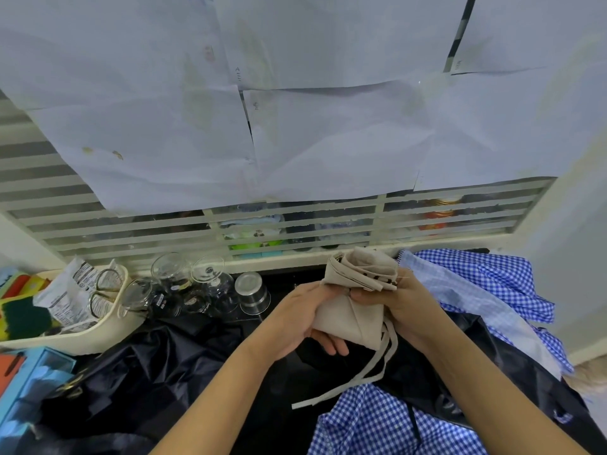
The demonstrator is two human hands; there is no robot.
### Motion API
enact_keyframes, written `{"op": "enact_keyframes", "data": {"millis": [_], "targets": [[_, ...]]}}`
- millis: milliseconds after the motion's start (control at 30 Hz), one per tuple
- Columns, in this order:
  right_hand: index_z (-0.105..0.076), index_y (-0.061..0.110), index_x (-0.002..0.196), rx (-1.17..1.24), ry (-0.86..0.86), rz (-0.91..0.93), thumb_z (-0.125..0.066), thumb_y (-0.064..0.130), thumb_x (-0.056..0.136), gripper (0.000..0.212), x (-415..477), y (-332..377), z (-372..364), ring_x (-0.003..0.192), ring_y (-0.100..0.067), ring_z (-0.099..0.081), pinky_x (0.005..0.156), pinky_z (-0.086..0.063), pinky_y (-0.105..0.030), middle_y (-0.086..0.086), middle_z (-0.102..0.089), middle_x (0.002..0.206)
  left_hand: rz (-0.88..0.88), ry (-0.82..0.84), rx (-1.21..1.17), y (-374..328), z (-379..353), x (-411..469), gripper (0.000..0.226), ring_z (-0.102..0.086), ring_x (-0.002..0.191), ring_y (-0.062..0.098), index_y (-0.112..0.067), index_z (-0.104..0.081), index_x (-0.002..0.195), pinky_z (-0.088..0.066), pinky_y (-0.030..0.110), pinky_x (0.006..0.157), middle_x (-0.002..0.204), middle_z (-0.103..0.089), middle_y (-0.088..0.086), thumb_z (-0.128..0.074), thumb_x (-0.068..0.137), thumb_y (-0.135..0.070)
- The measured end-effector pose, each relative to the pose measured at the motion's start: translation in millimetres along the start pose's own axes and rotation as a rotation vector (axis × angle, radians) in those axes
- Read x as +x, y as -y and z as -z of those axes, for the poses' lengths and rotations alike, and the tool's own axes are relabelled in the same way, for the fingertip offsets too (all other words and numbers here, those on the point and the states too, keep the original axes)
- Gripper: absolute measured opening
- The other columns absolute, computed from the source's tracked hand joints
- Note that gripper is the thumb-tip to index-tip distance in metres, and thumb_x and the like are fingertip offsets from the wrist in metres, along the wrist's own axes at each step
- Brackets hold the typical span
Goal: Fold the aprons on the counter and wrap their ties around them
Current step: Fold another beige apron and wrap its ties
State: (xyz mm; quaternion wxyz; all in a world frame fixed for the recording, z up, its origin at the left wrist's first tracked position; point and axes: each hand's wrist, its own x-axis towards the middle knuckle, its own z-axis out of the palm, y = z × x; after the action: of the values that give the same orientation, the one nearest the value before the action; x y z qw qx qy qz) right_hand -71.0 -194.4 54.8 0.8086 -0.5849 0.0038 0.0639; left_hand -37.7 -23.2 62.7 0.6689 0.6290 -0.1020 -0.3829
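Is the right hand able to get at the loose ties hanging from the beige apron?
Probably yes: the ties hang free just below the right hand, uncovered, though it grips the apron.

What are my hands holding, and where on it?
Both hold the folded beige apron: the left hand cups its lower end, the right hand pinches its middle; the ties hang loose.

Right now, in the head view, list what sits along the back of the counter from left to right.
Cream tub → upturned glasses → steel cup → folded beige apron → blue checked apron.
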Motion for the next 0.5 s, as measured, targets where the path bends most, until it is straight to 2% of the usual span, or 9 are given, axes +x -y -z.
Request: {"op": "enact_keyframes", "data": {"millis": [100, 167, 233, 367, 433, 500], "targets": [[-0.077, 0.021, 0.097, -0.036, 0.026, 0.033, -0.07, 0.012, 0.069, 0.03, -1.2, -4.6, 4.2, 0.103, -0.017, -0.067, 0.082, -0.052, -0.023, -0.006, -0.072, 0.108, 0.014, -0.074, -0.017, 1.5, -2.2, 2.6, 0.025, -0.05, 0.036, 0.017, -0.007, -0.06, 0.097, -0.034, 0.021, 0.031, 0.06, -0.06, 0.01, -0.041, 0.1, -0.023], [-0.067, 0.019, 0.116, -0.09, 0.106, 0.037, -0.069, 0.013, 0.078, 0.039, -2.7, -2.7, 7.6, 0.113, -0.016, -0.062, 0.09, -0.05, -0.024, -0.003, -0.068, 0.119, 0.029, -0.16, -0.048, 2.3, -0.6, 7.0, 0.023, -0.042, 0.033, 0.013, -0.008, -0.06, 0.09, -0.024, 0.02, 0.032, 0.053, -0.055, 0.003, -0.041, 0.1, -0.018], [-0.054, 0.018, 0.131, -0.272, 0.189, 0.054, -0.073, 0.012, 0.078, 0.056, -3.8, 0.6, 9.7, 0.121, -0.012, -0.056, 0.099, -0.047, -0.026, 0.004, -0.062, 0.129, 0.046, -0.205, -0.063, 2.9, 2.9, 12.8, 0.022, -0.04, 0.033, 0.012, -0.007, -0.06, 0.093, -0.021, 0.017, 0.03, 0.056, -0.056, 0.003, -0.041, 0.1, -0.015], [-0.045, 0.031, 0.134, -0.696, 0.192, 0.042, -0.09, 0.029, 0.061, 0.085, -2.5, 1.4, 13.2, 0.122, 0.0, -0.051, 0.105, -0.043, -0.026, 0.019, -0.057, 0.128, 0.169, -0.272, -0.124, 3.8, 8.5, 20.9, 0.025, -0.041, 0.033, 0.011, -0.012, -0.063, 0.107, -0.025, 0.015, 0.028, 0.069, -0.059, 0.007, -0.041, 0.099, -0.009], [-0.047, 0.033, 0.131, -0.8, 0.153, 0.082, -0.088, 0.033, 0.062, 0.08, -1.7, -0.8, 10.9, 0.119, 0.004, -0.051, 0.103, -0.043, -0.022, 0.021, -0.058, 0.124, 0.202, -0.28, -0.128, 2.7, 10.3, 24.3, 0.028, -0.042, 0.034, 0.011, -0.016, -0.065, 0.106, -0.026, 0.014, 0.028, 0.071, -0.06, 0.007, -0.039, 0.099, -0.008], [-0.053, 0.032, 0.122, -0.857, 0.048, 0.175, -0.085, 0.029, 0.069, 0.062, -0.4, -4.9, 7.5, 0.109, 0.003, -0.057, 0.096, -0.047, -0.022, 0.018, -0.063, 0.114, 0.231, -0.259, -0.157, -0.1, 11.6, 25.7, 0.028, -0.046, 0.036, 0.011, -0.016, -0.064, 0.1, -0.03, 0.014, 0.028, 0.067, -0.062, 0.006, -0.038, 0.099, -0.009]]}}
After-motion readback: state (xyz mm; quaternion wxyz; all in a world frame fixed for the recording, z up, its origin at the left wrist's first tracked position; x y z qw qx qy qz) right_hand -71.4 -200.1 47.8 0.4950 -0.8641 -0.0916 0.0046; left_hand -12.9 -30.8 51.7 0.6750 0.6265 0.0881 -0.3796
